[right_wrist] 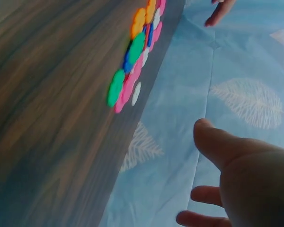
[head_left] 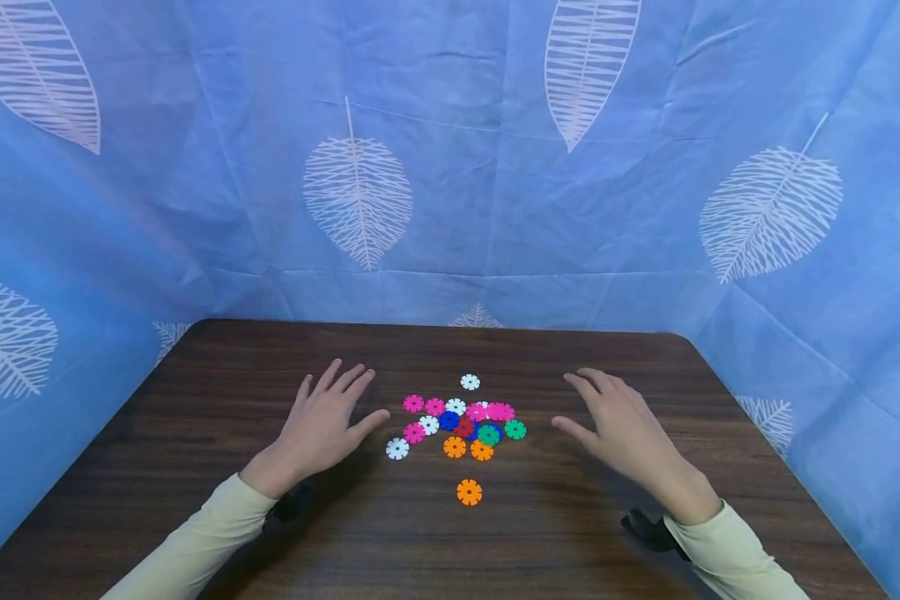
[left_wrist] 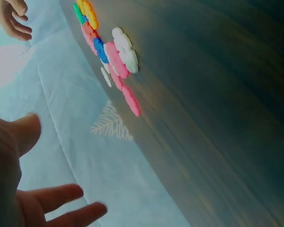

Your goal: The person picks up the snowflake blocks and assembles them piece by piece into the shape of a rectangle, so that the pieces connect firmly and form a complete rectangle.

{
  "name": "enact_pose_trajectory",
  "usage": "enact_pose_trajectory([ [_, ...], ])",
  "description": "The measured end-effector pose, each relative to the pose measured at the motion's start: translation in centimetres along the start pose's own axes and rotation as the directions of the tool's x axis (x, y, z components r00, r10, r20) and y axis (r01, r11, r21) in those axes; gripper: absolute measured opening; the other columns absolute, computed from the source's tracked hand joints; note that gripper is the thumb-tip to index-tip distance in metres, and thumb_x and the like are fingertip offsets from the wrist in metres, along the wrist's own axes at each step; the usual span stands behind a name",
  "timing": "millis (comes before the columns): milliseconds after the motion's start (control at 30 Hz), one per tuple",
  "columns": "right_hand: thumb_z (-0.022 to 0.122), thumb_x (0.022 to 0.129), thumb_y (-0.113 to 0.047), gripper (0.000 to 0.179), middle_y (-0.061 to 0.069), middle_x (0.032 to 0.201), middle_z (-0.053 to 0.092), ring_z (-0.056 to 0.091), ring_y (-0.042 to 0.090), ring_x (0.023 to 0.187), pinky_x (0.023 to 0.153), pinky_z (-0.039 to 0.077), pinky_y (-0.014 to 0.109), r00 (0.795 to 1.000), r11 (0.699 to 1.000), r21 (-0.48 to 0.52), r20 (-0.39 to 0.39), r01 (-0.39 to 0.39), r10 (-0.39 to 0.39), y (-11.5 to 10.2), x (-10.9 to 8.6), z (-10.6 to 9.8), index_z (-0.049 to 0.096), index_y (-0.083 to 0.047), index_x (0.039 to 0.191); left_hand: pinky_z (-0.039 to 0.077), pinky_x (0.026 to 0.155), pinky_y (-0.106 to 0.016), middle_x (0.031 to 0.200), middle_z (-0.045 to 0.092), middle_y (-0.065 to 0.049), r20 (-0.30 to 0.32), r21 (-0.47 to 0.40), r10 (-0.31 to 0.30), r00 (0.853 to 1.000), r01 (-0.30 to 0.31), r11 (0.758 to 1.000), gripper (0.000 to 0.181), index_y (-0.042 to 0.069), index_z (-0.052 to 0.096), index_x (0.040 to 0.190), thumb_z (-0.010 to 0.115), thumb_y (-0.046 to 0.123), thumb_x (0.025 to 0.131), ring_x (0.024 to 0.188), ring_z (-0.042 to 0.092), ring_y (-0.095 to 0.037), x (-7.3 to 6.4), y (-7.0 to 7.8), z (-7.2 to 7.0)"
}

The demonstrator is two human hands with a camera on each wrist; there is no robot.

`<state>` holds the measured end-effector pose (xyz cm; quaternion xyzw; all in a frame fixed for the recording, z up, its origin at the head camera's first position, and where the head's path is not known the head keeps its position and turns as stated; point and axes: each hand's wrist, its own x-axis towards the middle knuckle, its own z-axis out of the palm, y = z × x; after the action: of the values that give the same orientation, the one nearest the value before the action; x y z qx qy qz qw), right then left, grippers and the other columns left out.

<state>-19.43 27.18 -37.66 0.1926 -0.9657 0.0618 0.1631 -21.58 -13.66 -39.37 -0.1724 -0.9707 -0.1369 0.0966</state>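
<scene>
Several flat, notched plastic discs lie in a loose cluster at the middle of the table, some overlapping. Among them are pink discs (head_left: 414, 403), a blue disc (head_left: 448, 421), a red disc (head_left: 463, 427), green discs (head_left: 516, 429) and orange discs (head_left: 455, 447). My left hand (head_left: 321, 423) is held left of the cluster, fingers spread, its thumb toward a white disc (head_left: 397, 449). On the other side my right hand (head_left: 621, 425) hovers with fingers extended, its thumb toward the green discs. Neither hand holds anything. Both wrist views show the thumb and fingers apart from the discs.
The dark wood-grain table (head_left: 330, 533) has rounded far corners. One white disc (head_left: 470, 382) sits apart at the back, and a single orange disc (head_left: 469, 492) nearer the front. Behind and beside the table hangs a blue cloth (head_left: 450, 200) with white leaf prints.
</scene>
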Motion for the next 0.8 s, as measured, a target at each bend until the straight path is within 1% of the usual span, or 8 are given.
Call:
enact_pose_trajectory([
  [100, 0.075, 0.091, -0.043, 0.065, 0.022, 0.135, 0.060, 0.058, 0.044, 0.122, 0.097, 0.048, 0.064, 1.000, 1.000, 0.007, 0.021, 0.023, -0.023, -0.7, 0.6, 0.3, 0.059, -0.002, 0.139, 0.026, 0.111, -0.076, 0.147, 0.057, -0.017, 0.013, -0.002, 0.040, 0.999, -0.040, 0.999, 0.069, 0.008, 0.057, 0.145, 0.069, 0.052, 0.093, 0.146, 0.037, -0.046, 0.2, 0.3, 0.2],
  [233, 0.077, 0.091, -0.040, 0.058, 0.017, 0.128, 0.066, 0.064, 0.039, 0.115, 0.093, 0.053, 0.059, 0.997, 0.998, 0.012, 0.035, 0.062, -0.062, -1.8, 1.4, 0.9, 0.064, -0.003, 0.134, 0.036, 0.109, -0.071, 0.135, 0.067, -0.014, 0.030, -0.006, 0.091, 0.995, -0.091, 0.996, 0.063, 0.009, 0.064, 0.138, 0.075, 0.048, 0.091, 0.138, 0.049, -0.042, 0.5, 0.7, 0.6],
  [333, 0.079, 0.090, -0.037, 0.052, 0.013, 0.122, 0.069, 0.067, 0.034, 0.109, 0.090, 0.056, 0.054, 0.995, 0.996, 0.008, 0.049, 0.089, -0.089, -2.6, 1.9, 1.3, 0.068, -0.005, 0.129, 0.044, 0.106, -0.064, 0.127, 0.071, -0.011, 0.035, -0.016, 0.116, 0.993, -0.115, 0.993, 0.057, 0.010, 0.069, 0.132, 0.078, 0.046, 0.089, 0.130, 0.057, -0.037, 0.7, 1.0, 1.0],
  [433, 0.080, 0.089, -0.035, 0.046, 0.011, 0.117, 0.071, 0.068, 0.031, 0.105, 0.088, 0.058, 0.050, 0.991, 0.996, 0.011, 0.091, 0.093, -0.093, -3.4, 2.2, 1.7, 0.071, -0.006, 0.124, 0.052, 0.098, -0.055, 0.118, 0.075, -0.006, 0.038, -0.036, 0.135, 0.990, -0.134, 0.990, 0.048, 0.012, 0.075, 0.123, 0.081, 0.042, 0.086, 0.115, 0.064, -0.030, 1.0, 1.3, 1.4],
  [533, 0.080, 0.089, -0.033, 0.041, 0.010, 0.114, 0.073, 0.069, 0.029, 0.104, 0.089, 0.058, 0.048, 0.986, 0.995, 0.025, 0.137, 0.095, -0.098, -4.1, 2.6, 2.2, 0.073, -0.006, 0.120, 0.056, 0.088, -0.045, 0.111, 0.077, -0.004, 0.055, -0.066, 0.137, 0.989, -0.133, 0.989, 0.039, 0.012, 0.079, 0.114, 0.084, 0.037, 0.085, 0.101, 0.066, -0.024, 1.5, 1.5, 1.8],
  [633, 0.080, 0.089, -0.033, 0.039, 0.008, 0.110, 0.074, 0.070, 0.026, 0.100, 0.088, 0.059, 0.045, 0.979, 0.992, 0.044, 0.163, 0.116, -0.122, -4.7, 3.1, 2.9, 0.075, -0.005, 0.117, 0.057, 0.083, -0.041, 0.107, 0.078, -0.004, 0.092, -0.086, 0.121, 0.988, -0.113, 0.990, 0.036, 0.012, 0.080, 0.110, 0.086, 0.034, 0.083, 0.094, 0.065, -0.021, 2.1, 1.7, 2.3],
  [700, 0.079, 0.090, -0.033, 0.037, 0.008, 0.106, 0.074, 0.070, 0.023, 0.094, 0.083, 0.060, 0.042, 0.974, 0.988, 0.060, 0.169, 0.140, -0.149, -5.0, 3.3, 3.4, 0.075, -0.006, 0.116, 0.056, 0.080, -0.038, 0.103, 0.078, -0.004, 0.115, -0.091, 0.112, 0.987, -0.102, 0.991, 0.035, 0.012, 0.081, 0.109, 0.086, 0.034, 0.083, 0.088, 0.063, -0.019, 2.5, 1.9, 2.6],
  [800, 0.079, 0.091, -0.032, 0.035, 0.005, 0.103, 0.073, 0.069, 0.020, 0.088, 0.078, 0.061, 0.039, 0.968, 0.984, 0.080, 0.182, 0.158, -0.170, -5.4, 3.6, 4.0, 0.076, -0.007, 0.115, 0.053, 0.074, -0.034, 0.097, 0.078, -0.003, 0.144, -0.103, 0.116, 0.983, -0.102, 0.989, 0.033, 0.012, 0.081, 0.107, 0.086, 0.034, 0.083, 0.081, 0.059, -0.016, 2.9, 2.2, 3.1],
])
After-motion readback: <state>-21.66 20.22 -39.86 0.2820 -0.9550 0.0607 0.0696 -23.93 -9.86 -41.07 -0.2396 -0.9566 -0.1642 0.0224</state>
